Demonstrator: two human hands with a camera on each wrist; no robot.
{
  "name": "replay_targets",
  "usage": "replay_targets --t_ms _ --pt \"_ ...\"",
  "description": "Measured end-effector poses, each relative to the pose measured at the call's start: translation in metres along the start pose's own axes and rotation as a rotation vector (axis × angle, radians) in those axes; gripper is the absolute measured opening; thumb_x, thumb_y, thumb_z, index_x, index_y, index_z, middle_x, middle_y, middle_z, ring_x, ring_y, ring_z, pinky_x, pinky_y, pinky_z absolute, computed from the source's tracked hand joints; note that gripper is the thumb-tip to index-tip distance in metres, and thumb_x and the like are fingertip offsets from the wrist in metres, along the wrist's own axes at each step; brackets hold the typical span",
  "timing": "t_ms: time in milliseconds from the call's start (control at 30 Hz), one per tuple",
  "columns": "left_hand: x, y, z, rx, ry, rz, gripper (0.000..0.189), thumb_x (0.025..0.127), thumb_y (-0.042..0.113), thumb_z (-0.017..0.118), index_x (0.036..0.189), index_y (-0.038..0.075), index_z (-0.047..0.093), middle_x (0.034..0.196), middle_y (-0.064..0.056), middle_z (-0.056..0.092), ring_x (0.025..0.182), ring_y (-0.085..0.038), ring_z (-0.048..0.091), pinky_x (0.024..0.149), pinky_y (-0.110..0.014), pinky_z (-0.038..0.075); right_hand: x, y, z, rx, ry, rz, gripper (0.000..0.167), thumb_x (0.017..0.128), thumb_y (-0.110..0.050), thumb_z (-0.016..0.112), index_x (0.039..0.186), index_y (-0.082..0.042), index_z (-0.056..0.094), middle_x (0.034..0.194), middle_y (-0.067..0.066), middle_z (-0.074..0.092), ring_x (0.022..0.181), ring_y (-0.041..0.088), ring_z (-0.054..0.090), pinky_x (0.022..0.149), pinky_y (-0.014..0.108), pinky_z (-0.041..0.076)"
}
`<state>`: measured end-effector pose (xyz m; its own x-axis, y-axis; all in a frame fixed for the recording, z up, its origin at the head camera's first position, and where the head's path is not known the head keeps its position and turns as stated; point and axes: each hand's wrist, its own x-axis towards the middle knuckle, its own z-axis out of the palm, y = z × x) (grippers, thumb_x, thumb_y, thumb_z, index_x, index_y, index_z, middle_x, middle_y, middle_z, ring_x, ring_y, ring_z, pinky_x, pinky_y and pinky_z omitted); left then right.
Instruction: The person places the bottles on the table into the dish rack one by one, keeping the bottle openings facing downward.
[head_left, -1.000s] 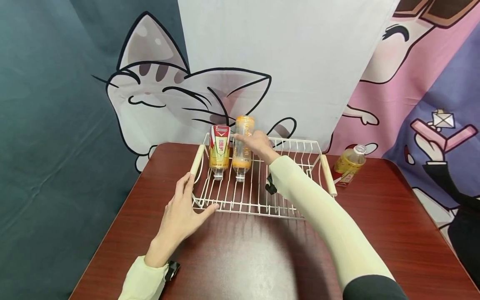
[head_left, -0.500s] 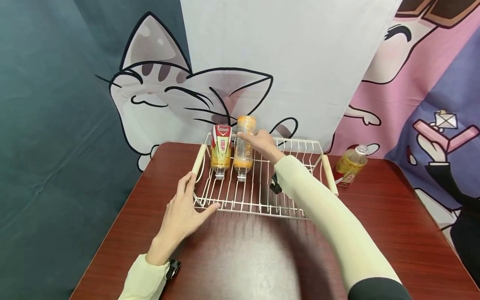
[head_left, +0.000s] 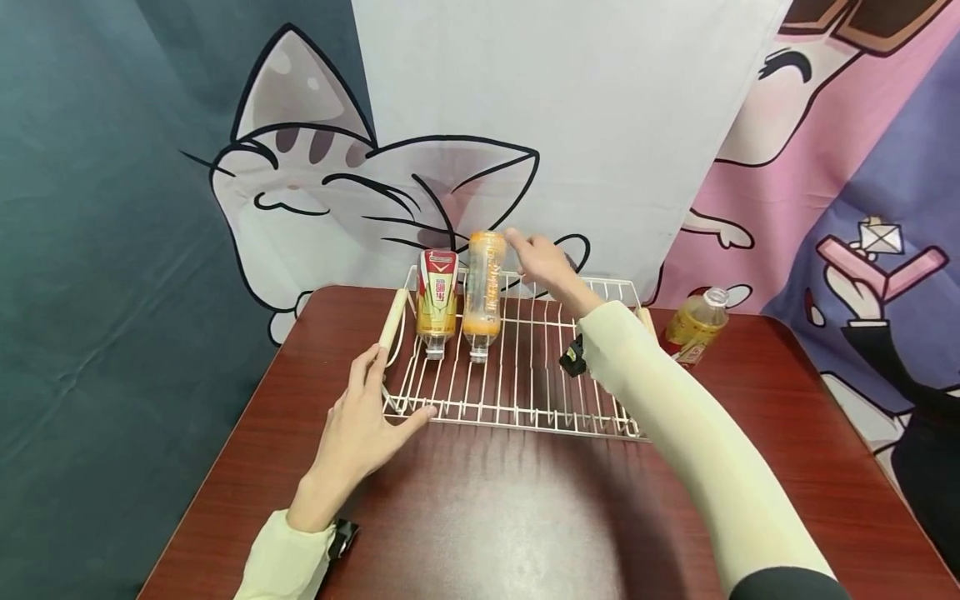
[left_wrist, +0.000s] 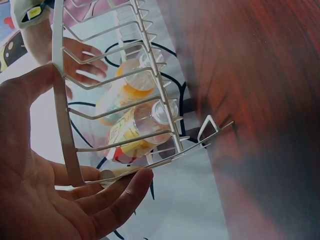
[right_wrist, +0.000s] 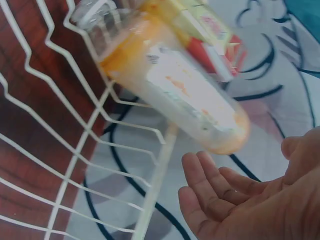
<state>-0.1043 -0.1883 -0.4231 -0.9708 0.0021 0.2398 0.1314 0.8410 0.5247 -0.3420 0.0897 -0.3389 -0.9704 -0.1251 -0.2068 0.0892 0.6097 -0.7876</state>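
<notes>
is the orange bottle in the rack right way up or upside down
The orange bottle is upside down: its neck points down, its base up.

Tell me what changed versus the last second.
The right hand has let go of the orange-banded bottle and moved right and slightly up in the head view. Unchanged: that bottle and the red-and-yellow bottle, neck-down in the wire rack; left hand on its near-left corner; third bottle on the table.
</notes>
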Motion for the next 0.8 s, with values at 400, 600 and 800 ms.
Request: replay_targets --t_ms 400,600,800 --pt "-0.003 -0.002 0.004 -0.023 0.004 0.001 0.113 0.088 0.059 0.088 0.171 0.002 0.036 0.172 -0.011 0.036 0.117 -0.053 0.069 0.093 -0.070 0.057 -0.061 -0.017 -0.043 0.122 -0.009 -0.097 0.074 0.119 -0.056 0.034 0.166 0.001 0.043 0.123 0.020 0.067 0.093 0.019 0.070 0.119 0.049 0.048" --pt "-0.002 -0.002 0.004 -0.021 0.025 0.015 0.114 0.087 0.059 0.089 0.170 0.001 0.037 0.172 -0.011 0.037 0.117 -0.053 0.069 0.092 -0.071 0.057 -0.089 -0.007 -0.076 0.178 0.001 -0.191 0.070 0.122 -0.048 0.028 0.164 0.007 0.042 0.114 0.009 0.065 0.089 0.005 0.067 0.119 0.046 0.047" --pt "-0.001 -0.003 0.003 -0.022 0.023 0.012 0.114 0.087 0.059 0.089 0.170 0.001 0.037 0.171 -0.012 0.037 0.117 -0.052 0.069 0.092 -0.070 0.057 -0.124 0.021 -0.094 0.197 0.143 -0.314 0.062 0.122 -0.044 0.033 0.157 0.002 0.054 0.110 -0.005 0.074 0.099 0.006 0.072 0.118 0.043 0.047"
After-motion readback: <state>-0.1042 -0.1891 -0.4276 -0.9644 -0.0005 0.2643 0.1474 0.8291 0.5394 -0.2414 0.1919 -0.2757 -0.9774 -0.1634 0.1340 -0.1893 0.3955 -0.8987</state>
